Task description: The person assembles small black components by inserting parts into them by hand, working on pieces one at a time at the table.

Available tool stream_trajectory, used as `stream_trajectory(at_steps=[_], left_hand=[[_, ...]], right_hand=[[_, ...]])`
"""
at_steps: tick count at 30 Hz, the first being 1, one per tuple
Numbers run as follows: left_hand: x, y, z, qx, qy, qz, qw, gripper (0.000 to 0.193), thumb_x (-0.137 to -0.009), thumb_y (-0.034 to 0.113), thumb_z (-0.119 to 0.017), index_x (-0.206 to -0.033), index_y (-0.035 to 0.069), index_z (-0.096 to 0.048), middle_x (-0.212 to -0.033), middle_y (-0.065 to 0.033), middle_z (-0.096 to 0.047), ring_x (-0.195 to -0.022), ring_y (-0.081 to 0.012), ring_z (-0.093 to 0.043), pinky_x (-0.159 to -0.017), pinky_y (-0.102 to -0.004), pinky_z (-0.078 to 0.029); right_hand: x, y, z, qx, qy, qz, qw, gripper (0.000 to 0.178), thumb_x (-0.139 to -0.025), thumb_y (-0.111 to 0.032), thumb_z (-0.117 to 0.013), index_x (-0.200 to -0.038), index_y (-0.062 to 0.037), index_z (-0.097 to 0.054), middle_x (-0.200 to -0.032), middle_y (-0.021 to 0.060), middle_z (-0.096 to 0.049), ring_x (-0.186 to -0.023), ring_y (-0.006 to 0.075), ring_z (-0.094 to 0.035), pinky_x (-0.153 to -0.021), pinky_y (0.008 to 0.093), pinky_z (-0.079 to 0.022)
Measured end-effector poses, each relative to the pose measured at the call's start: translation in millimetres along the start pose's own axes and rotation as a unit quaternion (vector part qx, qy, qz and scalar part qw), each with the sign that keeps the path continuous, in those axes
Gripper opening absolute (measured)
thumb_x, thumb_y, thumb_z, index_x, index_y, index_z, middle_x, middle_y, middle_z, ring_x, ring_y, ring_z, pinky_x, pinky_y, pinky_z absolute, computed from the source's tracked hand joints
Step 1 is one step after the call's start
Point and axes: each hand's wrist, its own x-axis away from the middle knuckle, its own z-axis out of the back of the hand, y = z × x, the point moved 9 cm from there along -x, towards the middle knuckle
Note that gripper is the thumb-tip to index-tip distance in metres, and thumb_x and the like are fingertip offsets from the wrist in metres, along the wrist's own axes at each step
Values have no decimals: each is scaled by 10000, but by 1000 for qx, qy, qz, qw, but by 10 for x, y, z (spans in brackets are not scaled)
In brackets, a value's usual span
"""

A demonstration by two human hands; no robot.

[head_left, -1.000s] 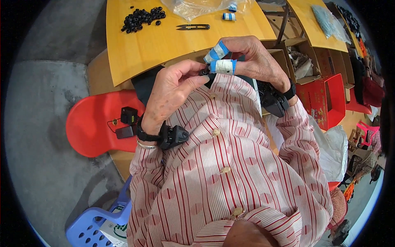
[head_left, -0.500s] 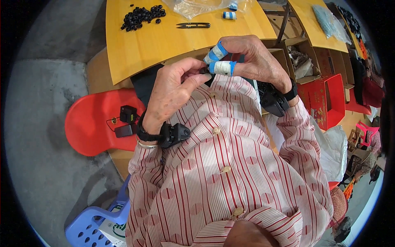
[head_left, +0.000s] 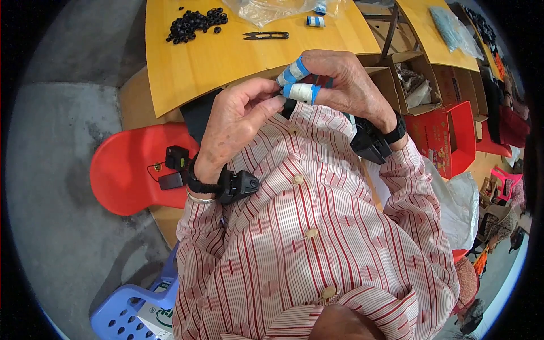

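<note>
While both hands meet at chest height, the left hand (head_left: 241, 122) pinches its fingertips onto a small dark piece (head_left: 281, 95), mostly hidden, held against the right hand (head_left: 340, 85). Right hand is curled around the same spot; two of its fingers wear white tape with blue bands (head_left: 298, 90). Cannot tell what the piece is.

Packages and labels:
- clear plastic bag (head_left: 272, 8) at the desk's (head_left: 226, 56) far edge, crumpled
- small white-and-blue roll (head_left: 315, 21) just right of it
- open brown cartons (head_left: 411, 85) right of the desk, scraps inside
- red box (head_left: 447, 141) with a picture panel, below the cartons
- white label (head_left: 154, 314) on a blue stool (head_left: 127, 311), lower left

Also on the desk: black beads (head_left: 192, 24) in a heap, thread snips (head_left: 265, 35) beside them. Red chair (head_left: 133, 175) on the left carries small black devices (head_left: 173, 167).

Versus a second ago: hands sit in the same place, same pinch. Taped fingers have shifted slightly. Desk items unmoved.
</note>
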Motion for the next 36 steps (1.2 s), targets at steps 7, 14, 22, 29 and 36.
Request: stream_trajectory(at_steps=[7, 14, 22, 29, 36], left_hand=[[10, -30, 17, 16, 10, 11, 1000, 211, -870, 88, -601, -1031, -47, -625, -860, -53, -650, -792, -95, -591, -713, -232, -467], [3, -80, 27, 36, 20, 29, 999, 212, -880, 104, -591, -1025, -45, -627, -856, -53, -654, -788, -94, -598, -720, -228, -469], [12, -130, 68, 36, 31, 45, 998, 212, -886, 108, -589, -1024, -48, -628, -868, -55, -659, -798, -91, -607, -737, -224, -475], [-18, -67, 61, 50, 42, 25, 998, 219, -889, 115, -586, -1024, -51, -632, -849, -51, -656, -788, -86, -599, -728, -221, -474], [-37, -32, 70, 8, 51, 17, 999, 219, -863, 132, -605, -967, -57, -643, -811, -34, -637, -738, -75, -569, -686, -217, -461]], right_hand=[[12, -97, 1, 103, 19, 12, 994, 219, -780, -214, -709, -862, -32, -619, -740, 85, -591, -681, 263, -604, -586, 341, -483], [40, -96, -35, 134, 25, 51, 989, 225, -783, -220, -694, -857, -28, -601, -743, 90, -579, -697, 281, -591, -599, 362, -476], [72, -95, 18, 172, 17, 47, 984, 283, -734, -203, -710, -940, -36, -613, -794, 96, -577, -745, 280, -594, -609, 372, -482], [121, -216, -119, 288, 18, 90, 953, 620, -677, -267, -772, -1208, -54, -533, -1026, 91, -587, -851, 272, -588, -668, 351, -520], [109, -243, -168, 326, 14, 111, 939, 582, -614, -174, -725, -1145, -48, -523, -1009, 66, -560, -898, 245, -569, -640, 351, -533]])
